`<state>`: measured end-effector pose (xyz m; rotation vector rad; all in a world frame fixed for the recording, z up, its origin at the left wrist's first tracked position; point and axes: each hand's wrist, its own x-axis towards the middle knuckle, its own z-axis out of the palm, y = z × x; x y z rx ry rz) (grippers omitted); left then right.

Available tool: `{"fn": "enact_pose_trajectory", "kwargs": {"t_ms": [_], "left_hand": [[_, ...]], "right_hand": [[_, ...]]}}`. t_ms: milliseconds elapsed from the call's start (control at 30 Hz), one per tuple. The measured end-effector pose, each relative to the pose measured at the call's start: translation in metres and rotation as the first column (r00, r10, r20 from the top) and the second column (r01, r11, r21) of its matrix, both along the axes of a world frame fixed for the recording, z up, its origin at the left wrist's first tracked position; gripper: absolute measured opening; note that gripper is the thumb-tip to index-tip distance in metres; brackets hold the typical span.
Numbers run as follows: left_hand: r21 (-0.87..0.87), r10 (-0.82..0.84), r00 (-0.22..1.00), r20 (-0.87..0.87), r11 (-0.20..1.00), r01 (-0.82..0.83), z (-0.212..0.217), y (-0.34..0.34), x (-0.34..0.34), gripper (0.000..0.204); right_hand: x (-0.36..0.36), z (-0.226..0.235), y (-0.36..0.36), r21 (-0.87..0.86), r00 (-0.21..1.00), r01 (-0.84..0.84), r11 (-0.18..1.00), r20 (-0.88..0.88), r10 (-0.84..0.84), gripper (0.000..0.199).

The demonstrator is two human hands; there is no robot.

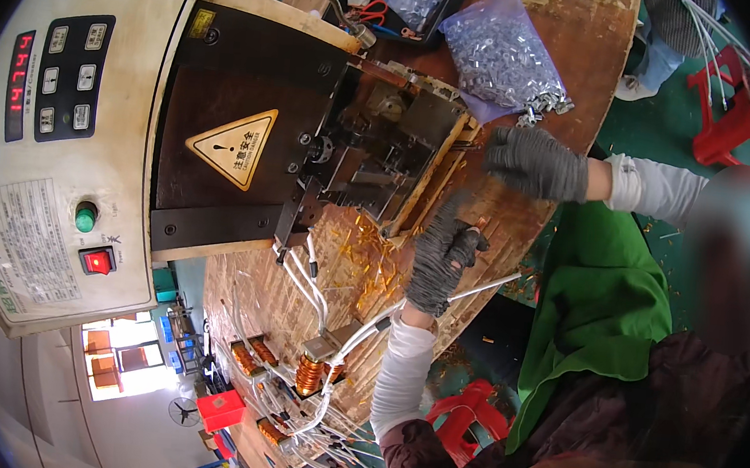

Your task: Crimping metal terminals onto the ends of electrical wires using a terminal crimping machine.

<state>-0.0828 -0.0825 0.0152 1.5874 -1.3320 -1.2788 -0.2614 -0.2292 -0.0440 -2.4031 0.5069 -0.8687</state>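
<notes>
My left hand (440, 268), in a dark grey glove, is over the wooden table beside the front of a terminal crimping machine (382, 150). One finger is smeared by motion toward the machine; whether the hand grips anything does not show. A white cable (482, 287) passes at its wrist. Higher in the picture, my right hand (537, 164) wears a similar glove, its fingers curled together; what they hold, if anything, is hidden. Just above it lies a clear plastic bag (502, 53) of small metal terminals, some of them spilled out at its mouth.
The machine's pale control housing (72, 234) fills the left side. Copper-wound coils (309, 374) with white leads lie on the table (253, 299), among yellow scraps (364, 260). A black tray (447, 17) holds red scissors (372, 13). Red stools (471, 412) stand on the green floor.
</notes>
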Motion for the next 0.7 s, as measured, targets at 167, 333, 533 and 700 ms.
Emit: {"fn": "enact_pose_trajectory", "kwargs": {"t_ms": [167,333,533,700], "left_hand": [[-0.124,-0.015,1.000,-0.018,0.992,0.013,-0.006,0.000,0.003,0.062],[-0.178,-0.094,0.995,-0.013,0.980,0.091,-0.018,0.000,0.005,0.065],[-0.112,-0.115,0.937,0.330,0.981,0.160,-0.028,-0.002,0.000,0.031],[0.016,-0.013,0.993,0.119,1.000,0.011,-0.007,-0.005,-0.001,0.020]], "right_hand": [[0.017,0.045,0.042,-0.423,0.973,-0.226,0.878,-0.134,0.186,0.027],[0.011,0.045,0.049,-0.394,0.943,-0.214,0.894,-0.321,0.084,0.028],[-0.003,0.015,0.031,-0.100,0.775,-0.303,0.948,-0.605,0.184,0.009],[-0.036,-0.012,-0.014,-0.185,0.974,-0.007,0.983,-0.225,-0.036,0.017]]}}
